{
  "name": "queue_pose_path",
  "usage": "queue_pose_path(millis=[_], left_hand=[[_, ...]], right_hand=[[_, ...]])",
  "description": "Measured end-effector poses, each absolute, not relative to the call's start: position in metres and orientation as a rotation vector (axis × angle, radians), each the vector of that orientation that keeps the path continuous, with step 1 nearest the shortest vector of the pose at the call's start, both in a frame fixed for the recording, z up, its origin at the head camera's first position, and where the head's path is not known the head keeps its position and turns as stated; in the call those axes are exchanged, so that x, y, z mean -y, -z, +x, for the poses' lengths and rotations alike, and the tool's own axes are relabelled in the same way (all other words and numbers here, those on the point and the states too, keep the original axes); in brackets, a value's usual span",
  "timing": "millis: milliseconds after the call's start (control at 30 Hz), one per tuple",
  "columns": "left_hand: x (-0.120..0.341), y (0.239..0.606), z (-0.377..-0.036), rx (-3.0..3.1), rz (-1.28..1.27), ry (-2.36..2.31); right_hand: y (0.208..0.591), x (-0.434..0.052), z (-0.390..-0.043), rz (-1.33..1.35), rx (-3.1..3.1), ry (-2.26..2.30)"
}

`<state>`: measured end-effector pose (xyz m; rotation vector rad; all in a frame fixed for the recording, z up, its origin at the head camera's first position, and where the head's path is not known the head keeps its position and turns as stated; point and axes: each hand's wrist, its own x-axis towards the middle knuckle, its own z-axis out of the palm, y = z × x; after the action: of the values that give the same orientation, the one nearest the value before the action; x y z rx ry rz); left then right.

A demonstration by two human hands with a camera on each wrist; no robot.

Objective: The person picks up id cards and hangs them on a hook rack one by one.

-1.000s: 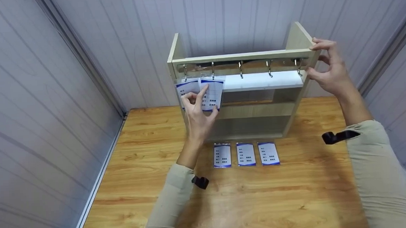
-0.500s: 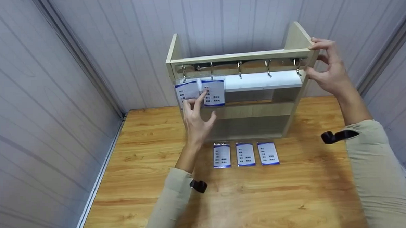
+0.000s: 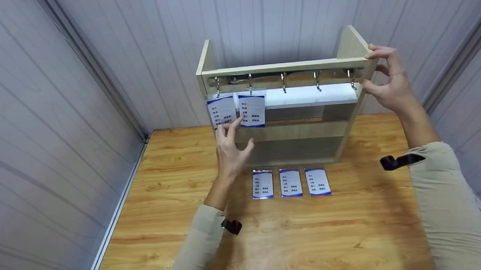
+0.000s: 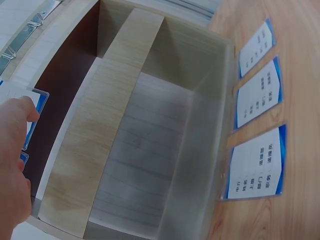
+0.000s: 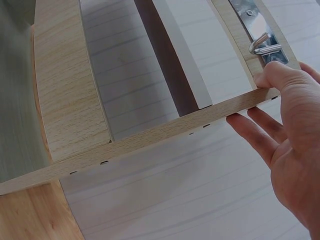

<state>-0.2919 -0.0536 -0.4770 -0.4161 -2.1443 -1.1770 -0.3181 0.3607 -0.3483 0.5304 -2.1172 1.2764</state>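
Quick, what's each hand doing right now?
Left hand: open, fingertips at the hanging badge card.
Right hand: steadies the wooden rack at its top right corner.

Wooden table (image 3: 154, 203) carrying a shelf unit and three badge cards.
The pale wooden shelf unit (image 3: 288, 124) stands upright at the table's far edge, against the panelled wall. Just in front of its base, three blue-edged badge cards (image 3: 290, 183) lie flat in a row, side by side, near one another but not touching.
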Motion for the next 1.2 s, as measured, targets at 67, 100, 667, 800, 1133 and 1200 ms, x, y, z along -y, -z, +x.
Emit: queue_pose_path(millis=[67,100,667,800,1133,1200], left_hand=[[0.056,0.478,-0.290,2.155,-0.428,1.181],[0.057,0.479,-0.289,2.161,-0.431,1.183],[0.086,0.499,-0.276,2.203,-0.483,1.147],[0.091,0.503,-0.274,2.222,-0.492,1.128],[0.094,0.517,-0.270,2.362,-0.496,1.074],[0.094,0.519,-0.269,2.386,-0.495,1.075]], right_hand=[[0.348,-0.360,-0.318,0.529,2.120,-1.276],[0.347,-0.360,-0.318,0.529,2.124,-1.273],[0.353,-0.362,-0.321,0.576,2.118,-1.261],[0.352,-0.362,-0.322,0.574,2.120,-1.257],[0.349,-0.360,-0.317,0.557,2.140,-1.255],[0.349,-0.360,-0.317,0.558,2.136,-1.266]])
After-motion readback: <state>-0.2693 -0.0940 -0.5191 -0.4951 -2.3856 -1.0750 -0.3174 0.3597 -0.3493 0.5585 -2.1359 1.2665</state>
